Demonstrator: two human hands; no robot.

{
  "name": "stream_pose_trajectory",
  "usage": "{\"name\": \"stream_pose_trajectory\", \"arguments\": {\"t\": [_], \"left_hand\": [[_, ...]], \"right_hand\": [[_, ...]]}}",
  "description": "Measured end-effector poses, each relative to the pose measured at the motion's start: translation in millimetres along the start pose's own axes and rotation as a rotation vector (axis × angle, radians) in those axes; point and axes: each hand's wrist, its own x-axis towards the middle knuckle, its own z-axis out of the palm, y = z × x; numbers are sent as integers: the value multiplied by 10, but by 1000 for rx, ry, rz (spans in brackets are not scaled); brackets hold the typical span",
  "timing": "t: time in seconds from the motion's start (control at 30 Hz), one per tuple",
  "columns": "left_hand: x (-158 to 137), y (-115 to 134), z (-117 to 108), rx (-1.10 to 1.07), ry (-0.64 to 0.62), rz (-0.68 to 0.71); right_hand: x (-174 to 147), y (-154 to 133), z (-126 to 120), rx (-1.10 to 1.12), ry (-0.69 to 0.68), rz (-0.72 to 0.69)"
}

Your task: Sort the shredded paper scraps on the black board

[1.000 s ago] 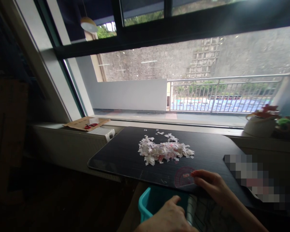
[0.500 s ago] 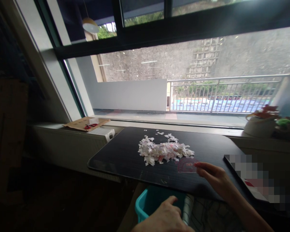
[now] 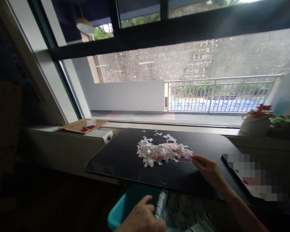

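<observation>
A loose pile of small white and pinkish paper scraps [image 3: 157, 149] lies on the black table [image 3: 111, 161]. My right hand [image 3: 206, 166] pinches a clear pink protractor [image 3: 185, 159] at its right end. The protractor's far edge meets the near right side of the pile, and scraps cover part of it. Below the table's front edge stands a teal bin [image 3: 114, 216]. My left hand [image 3: 143, 214] is at the bin's right side, closed on its rim with one finger stretched over the opening. The gripping fingertips are hidden. Striped cloth [image 3: 161, 203] lies beside that hand.
A dark flat object with a blurred-out surface [image 3: 244, 180] rests at the table's right end. On the sill at left are brown paper [image 3: 72, 125] and red-handled scissors [image 3: 88, 128], above a radiator [image 3: 100, 135]. A white pot [image 3: 253, 125] stands on the right sill.
My right hand has moved the protractor up and slightly left, against the paper pile. My left hand and the teal bin have shifted left together, showing more striped cloth.
</observation>
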Motion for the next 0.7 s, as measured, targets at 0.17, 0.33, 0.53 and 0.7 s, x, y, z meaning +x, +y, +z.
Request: {"name": "stream_pose_trajectory", "arguments": {"t": [0.17, 0.33, 0.53, 0.7], "left_hand": [[31, -28, 68, 4, 12, 7], [45, -51, 73, -1, -37, -11], [56, -93, 146, 15, -45, -1], [123, -173, 328, -13, -107, 17]], "right_hand": [[-112, 27, -199, -139, -32, -36], [-166, -22, -212, -164, -40, -100], [-220, -52, -193, -156, -36, -82], [-467, -104, -306, -59, -77, -8]]}}
